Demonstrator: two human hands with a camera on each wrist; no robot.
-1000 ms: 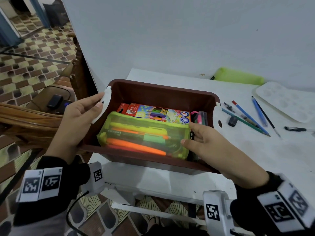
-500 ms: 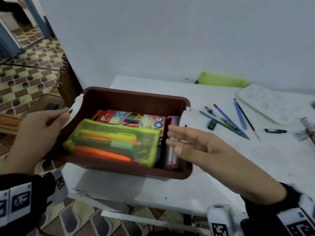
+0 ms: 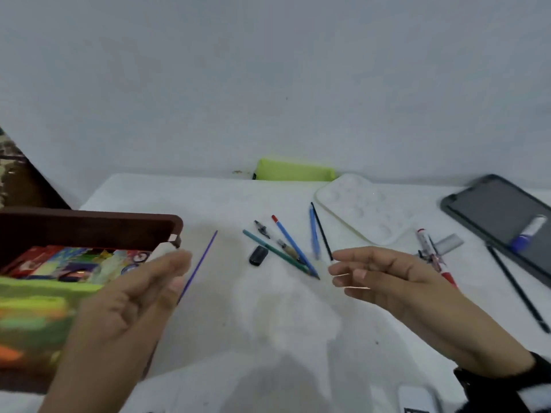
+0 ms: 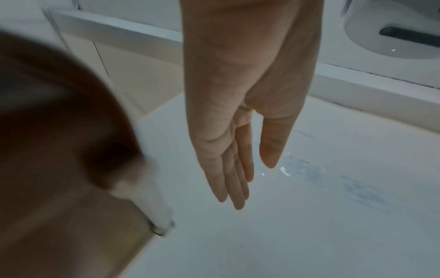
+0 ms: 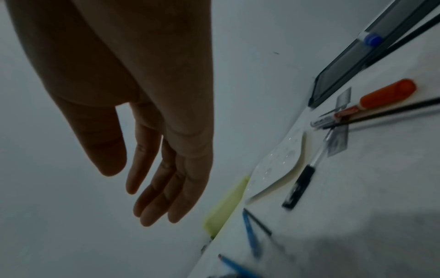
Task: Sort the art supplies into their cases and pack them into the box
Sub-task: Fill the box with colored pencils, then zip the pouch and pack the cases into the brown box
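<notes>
Hands have left the brown box [image 3: 89, 231]: left hand [image 3: 125, 305] and right hand [image 3: 396, 281] now hover, fingers straight, holding nothing.

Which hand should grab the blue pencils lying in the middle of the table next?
Probably the right hand: it hovers empty, its fingers close to the blue pencils. The left hand is farther off, by the brown box.

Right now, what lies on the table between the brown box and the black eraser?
In the head view, one thin purple stick lies on the table between the brown box and the black eraser; the rest is bare.
</notes>
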